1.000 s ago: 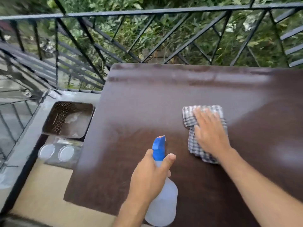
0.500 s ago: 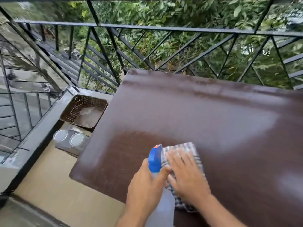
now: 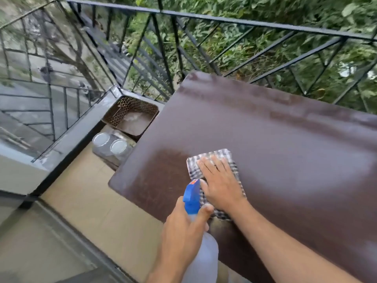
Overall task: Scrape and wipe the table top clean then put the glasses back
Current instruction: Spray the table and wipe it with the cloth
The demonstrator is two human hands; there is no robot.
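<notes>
The right hand [image 3: 221, 185] lies flat on the checked grey-and-white cloth [image 3: 214, 160] near the dark brown tabletop's [image 3: 285, 150] left edge. The left hand [image 3: 181, 231] grips a blue-nozzled translucent spray bottle [image 3: 192, 196]. An overreaching wipe might knock debris onto what look like two clear glasses [image 3: 111, 147] below that edge.

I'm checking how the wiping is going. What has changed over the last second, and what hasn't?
The right hand, flat on the checked cloth, swept it from the middle of the table top toward the near left corner, next to the spray bottle. Nothing was picked up or let go. The left hand keeps gripping the bottle; the two glasses and brown basket stay on the floor.
</notes>
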